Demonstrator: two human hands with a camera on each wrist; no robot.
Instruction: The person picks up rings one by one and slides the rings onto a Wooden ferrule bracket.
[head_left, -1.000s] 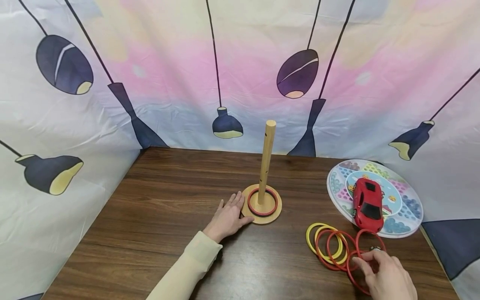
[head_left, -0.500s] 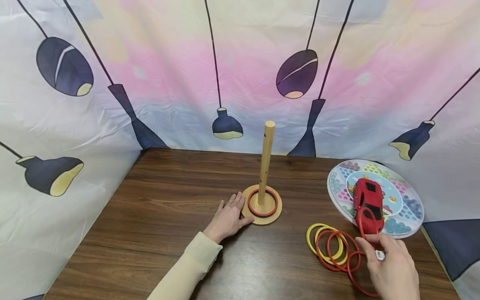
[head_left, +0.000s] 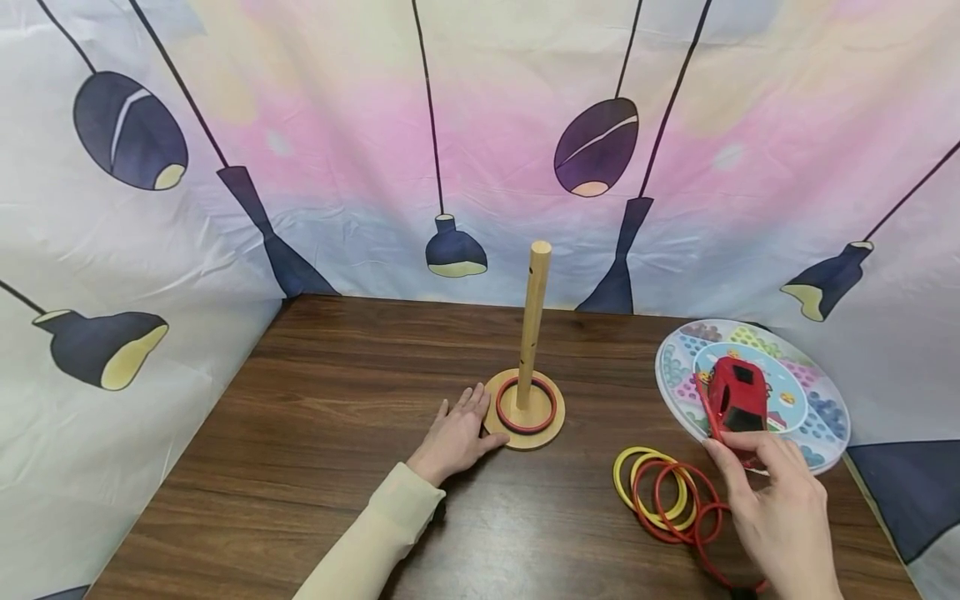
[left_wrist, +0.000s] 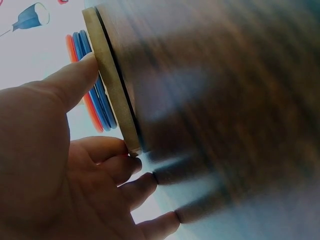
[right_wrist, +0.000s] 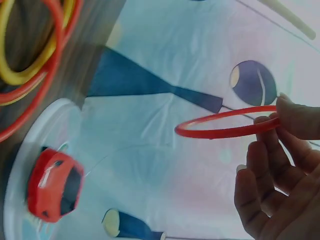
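Observation:
A wooden peg [head_left: 534,321] stands upright on a round wooden base [head_left: 525,435], with one red ring [head_left: 525,406] lying around its foot. My left hand [head_left: 468,412] lies flat on the table, and its straight fingers touch the base's left edge [left_wrist: 112,85]. The thumb [left_wrist: 75,80] presses that edge. My right hand [head_left: 731,450] pinches a thin red ring [right_wrist: 225,125] between thumb and fingers [right_wrist: 295,117]. That ring [head_left: 707,408] is held in the air, edge-on, beside a red toy car [head_left: 738,393]. A pile of yellow and red rings [head_left: 660,492] lies below.
The red toy car sits on a round patterned plate [head_left: 675,367] at the table's right edge. A lamp-printed fabric backdrop [head_left: 480,150] closes off the back and both sides. Bare dark wood table [head_left: 322,392] stretches to the left of the peg.
My right hand has lifted one red ring off the pile, up and back toward the toy car. The left hand and the peg stand have not moved.

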